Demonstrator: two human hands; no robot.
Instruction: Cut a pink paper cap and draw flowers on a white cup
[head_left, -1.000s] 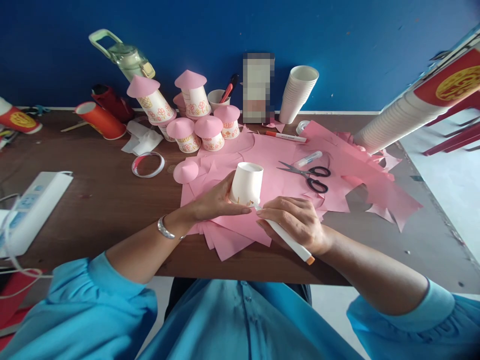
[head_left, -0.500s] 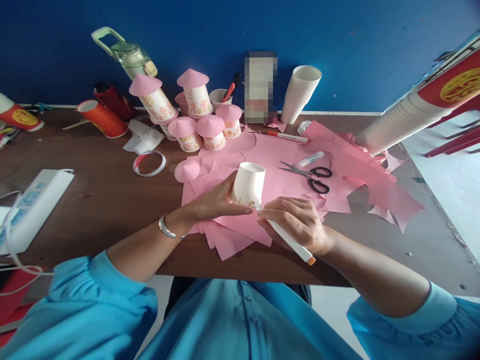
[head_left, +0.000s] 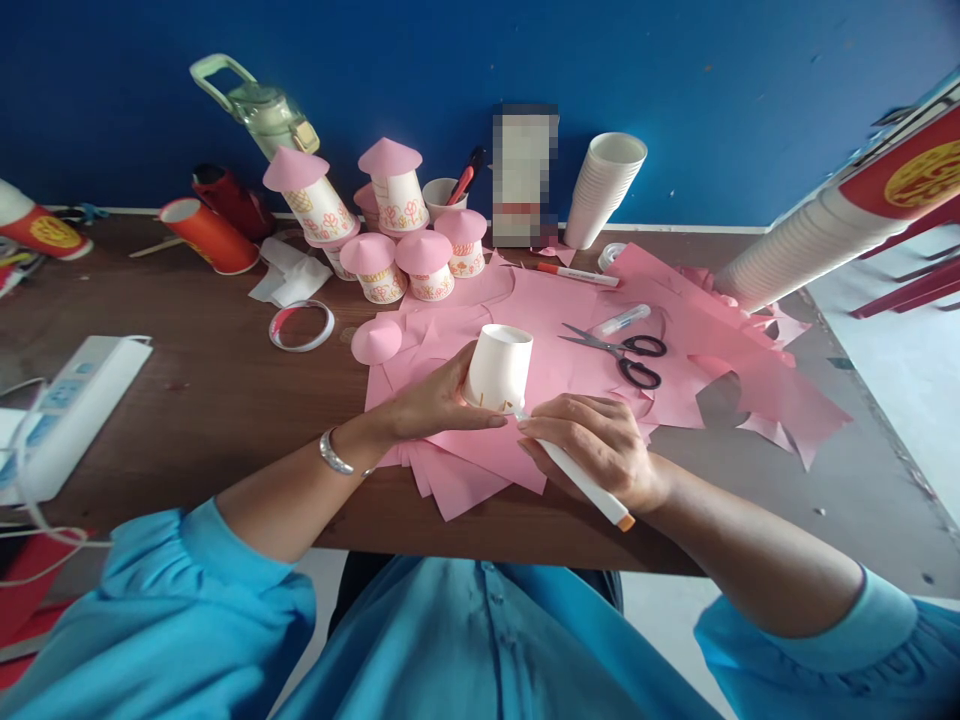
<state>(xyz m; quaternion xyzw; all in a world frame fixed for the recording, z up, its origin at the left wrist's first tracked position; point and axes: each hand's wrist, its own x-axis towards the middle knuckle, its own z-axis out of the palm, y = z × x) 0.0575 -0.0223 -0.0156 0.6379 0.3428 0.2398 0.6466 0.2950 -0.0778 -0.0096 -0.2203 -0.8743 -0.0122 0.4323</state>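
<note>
My left hand point(head_left: 435, 405) grips a white paper cup point(head_left: 499, 366) that stands upside down on a pile of pink paper sheets point(head_left: 480, 455). My right hand point(head_left: 596, 445) holds a white marker with an orange end point(head_left: 585, 485), its tip touching the cup's lower rim, where small orange marks show. A loose pink paper cone point(head_left: 376, 339) lies just left of the cup. Black-handled scissors point(head_left: 622, 353) and a glue tube point(head_left: 619, 320) lie on the pink paper to the right.
Several decorated cups with pink cone roofs point(head_left: 397, 245) stand at the back, beside a stack of white cups point(head_left: 604, 190) and a red marker point(head_left: 577, 274). A tape ring point(head_left: 301, 326), a power strip point(head_left: 71, 405), an orange cup point(head_left: 206, 235) and a long cup stack point(head_left: 810, 240) lie around.
None in the hands: the marker tip stays at the cup's rim. The view has shifted slightly.
</note>
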